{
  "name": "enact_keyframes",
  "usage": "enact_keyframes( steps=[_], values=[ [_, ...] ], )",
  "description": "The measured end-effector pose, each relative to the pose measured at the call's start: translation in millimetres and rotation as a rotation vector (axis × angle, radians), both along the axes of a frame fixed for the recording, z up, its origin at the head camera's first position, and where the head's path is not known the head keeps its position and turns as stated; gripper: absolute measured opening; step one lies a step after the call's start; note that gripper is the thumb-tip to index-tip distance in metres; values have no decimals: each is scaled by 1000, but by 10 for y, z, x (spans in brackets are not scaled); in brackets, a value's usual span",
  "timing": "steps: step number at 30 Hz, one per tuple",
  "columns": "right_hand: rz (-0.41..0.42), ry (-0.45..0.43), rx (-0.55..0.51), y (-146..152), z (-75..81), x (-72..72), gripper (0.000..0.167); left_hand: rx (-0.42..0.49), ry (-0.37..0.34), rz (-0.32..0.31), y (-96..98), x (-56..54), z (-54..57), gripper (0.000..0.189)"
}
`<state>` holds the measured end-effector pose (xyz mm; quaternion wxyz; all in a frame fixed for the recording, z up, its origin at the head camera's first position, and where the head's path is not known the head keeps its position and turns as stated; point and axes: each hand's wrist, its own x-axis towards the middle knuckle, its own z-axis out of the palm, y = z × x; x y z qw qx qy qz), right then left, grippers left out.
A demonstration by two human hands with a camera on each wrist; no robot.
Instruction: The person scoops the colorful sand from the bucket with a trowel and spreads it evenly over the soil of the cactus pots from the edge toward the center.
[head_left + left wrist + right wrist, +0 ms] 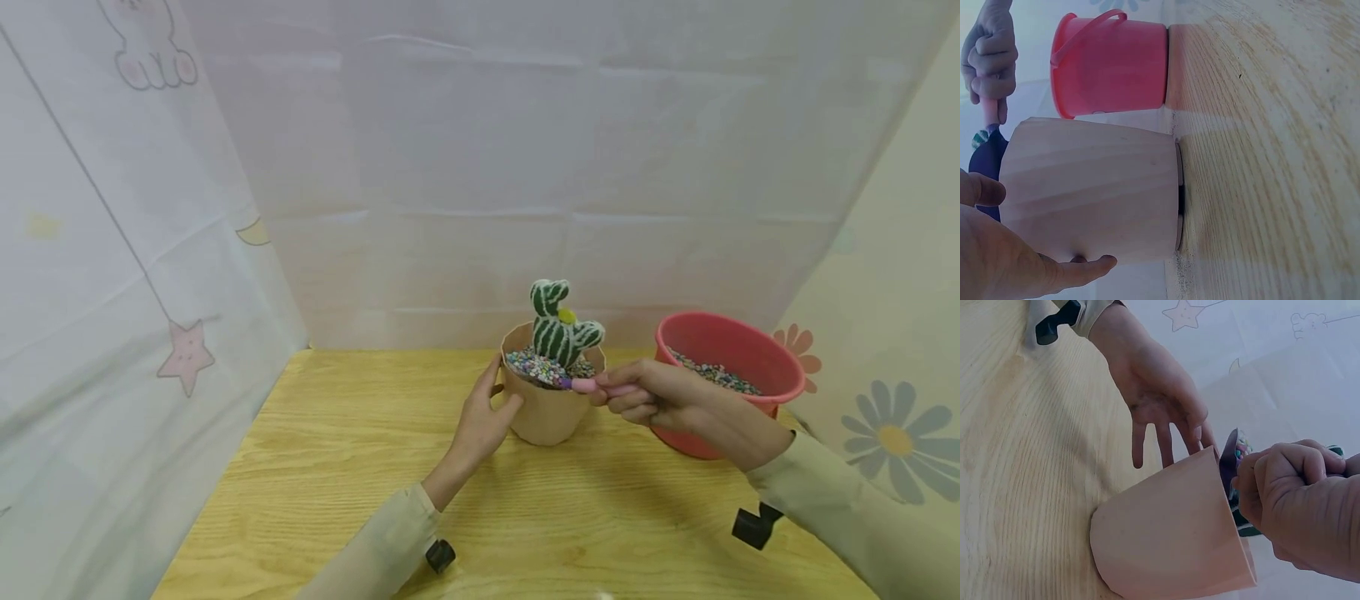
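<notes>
A knitted-looking green and white cactus [555, 340] with a yellow spot stands in a pale peach pot [543, 421] on the table. My left hand [482, 423] rests against the pot's left side, fingers extended and thumb toward the front. My right hand [667, 393] grips the pink handle of a small trowel [583, 385] at the pot's front right rim. Its purple blade [988, 156] lies over the pot's mouth, loaded with multicoloured pebbles [534, 367]. More pebbles surround the cactus base.
A red bucket [678, 435] holding multicoloured pebbles [716, 373] stands right of the pot, partly behind my right forearm. The wooden table [360, 433] meets a pale cloth backdrop [450, 167] behind, and printed cloths hang on both sides.
</notes>
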<state>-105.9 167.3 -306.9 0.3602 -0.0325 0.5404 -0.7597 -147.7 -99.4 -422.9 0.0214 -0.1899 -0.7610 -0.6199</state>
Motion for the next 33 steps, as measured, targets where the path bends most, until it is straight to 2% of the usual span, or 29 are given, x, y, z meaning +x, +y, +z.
enact_keyframes(
  steps=[9, 16, 20, 23, 30, 33],
  values=[
    [-7, -181, -242, -50, -107, -51, 45, -23, 13, 0, 7, -11, 9, 74],
    [-88, -178, -300, -85, -73, -13, 47, -15, 7, -5, 6, -12, 7, 73],
    [-70, -163, -321, -65, -39, 22, 48, -10, 0, 3, -11, -14, 0, 74],
    [-35, -118, -278, -32, -37, 57, 45, -7, 4, 2, -34, -10, -5, 74],
    [1, 65, 15, 62, -39, 162, 36, -22, 37, 0, -84, 0, -33, 73],
    [28, 112, 74, 123, -22, 215, 37, -23, 41, -3, -96, 4, -40, 74]
  ],
)
